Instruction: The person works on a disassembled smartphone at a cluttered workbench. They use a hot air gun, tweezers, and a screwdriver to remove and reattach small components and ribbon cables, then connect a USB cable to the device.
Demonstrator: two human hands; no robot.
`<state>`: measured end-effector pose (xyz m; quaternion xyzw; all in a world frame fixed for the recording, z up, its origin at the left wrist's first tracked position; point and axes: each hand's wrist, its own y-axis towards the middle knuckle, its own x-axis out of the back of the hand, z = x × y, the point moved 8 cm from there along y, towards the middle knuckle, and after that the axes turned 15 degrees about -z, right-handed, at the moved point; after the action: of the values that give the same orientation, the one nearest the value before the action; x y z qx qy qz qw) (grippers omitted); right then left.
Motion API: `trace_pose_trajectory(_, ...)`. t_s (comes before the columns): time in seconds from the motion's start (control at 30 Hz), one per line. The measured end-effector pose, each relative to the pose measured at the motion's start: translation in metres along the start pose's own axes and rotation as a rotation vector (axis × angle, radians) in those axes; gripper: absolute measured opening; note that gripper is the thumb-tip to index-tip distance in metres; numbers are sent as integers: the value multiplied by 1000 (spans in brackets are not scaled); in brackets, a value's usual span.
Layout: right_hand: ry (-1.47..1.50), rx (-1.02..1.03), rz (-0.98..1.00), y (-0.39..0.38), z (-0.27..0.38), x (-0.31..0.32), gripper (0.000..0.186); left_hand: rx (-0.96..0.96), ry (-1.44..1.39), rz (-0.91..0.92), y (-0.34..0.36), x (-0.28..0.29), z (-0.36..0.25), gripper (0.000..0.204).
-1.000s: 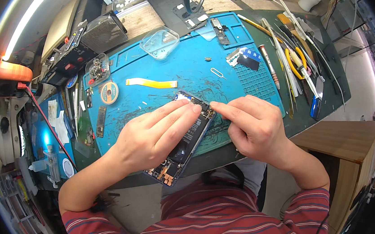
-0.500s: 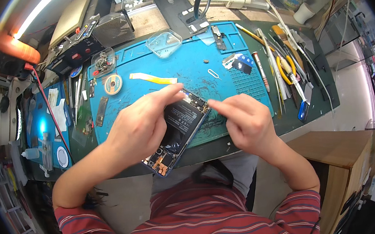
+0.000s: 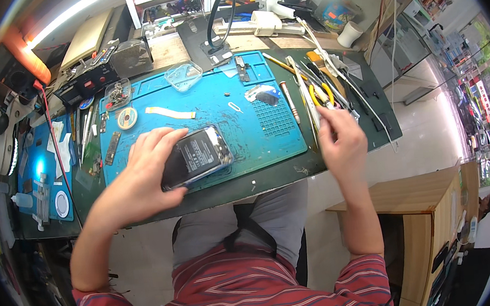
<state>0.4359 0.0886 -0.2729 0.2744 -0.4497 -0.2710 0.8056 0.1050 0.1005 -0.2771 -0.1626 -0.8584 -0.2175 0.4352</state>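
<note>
My left hand (image 3: 147, 165) is closed round the left edge of an opened phone (image 3: 198, 154) on the blue repair mat (image 3: 256, 143); the phone's black battery and bare upper components show. My right hand (image 3: 340, 135) is over the tool group at the mat's right, fingertips pinched at a long pale tool (image 3: 305, 94); what exactly they hold is unclear. A yellow-and-white flex cable (image 3: 170, 112), a SIM pin (image 3: 234, 107) and a spool (image 3: 127, 118) lie above the phone. Yellow-handled pliers (image 3: 320, 92) are beside my right hand.
A parts box (image 3: 117, 94), clear container (image 3: 183, 76) and black device (image 3: 85, 86) stand at the back. An orange lamp (image 3: 26, 53) is upper left, with a blue-lit fixture (image 3: 41, 190) below. A white cup (image 3: 349, 34) is back right; a wooden cabinet (image 3: 414, 195) stands right of my legs.
My right hand has left the phone's top and moved right to the tools. My left hand has slid down to grip the phone's side. The view has shifted, showing more of the room.
</note>
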Motion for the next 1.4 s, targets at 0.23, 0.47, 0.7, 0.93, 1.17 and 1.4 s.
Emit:
trace_pose_trajectory(0.23,-310,-84,285,7,-17,-13,17,-151,-143,157,4,-1,13,88)
trace_pose_trajectory(0.47,-552,98,307,2,-18,-24,22,-332,88,-211,-19,-16,-15,64)
trace_pose_trajectory(0.7,-242,-226,461,17,-18,-4,32,-352,189,-269,-25,-34,-19,62)
trace_pose_trajectory(0.93,389,-375,182,-4,0,-12,18,-307,171,-271,-23,-30,-21,67)
trace_pose_trajectory(1.17,213,-45,240,10,33,-36,21,-263,179,-221,-6,-20,-7,81)
trace_pose_trajectory(1.4,-291,125,400,26,28,-58,26,-173,183,-367,3,-13,-2,74)
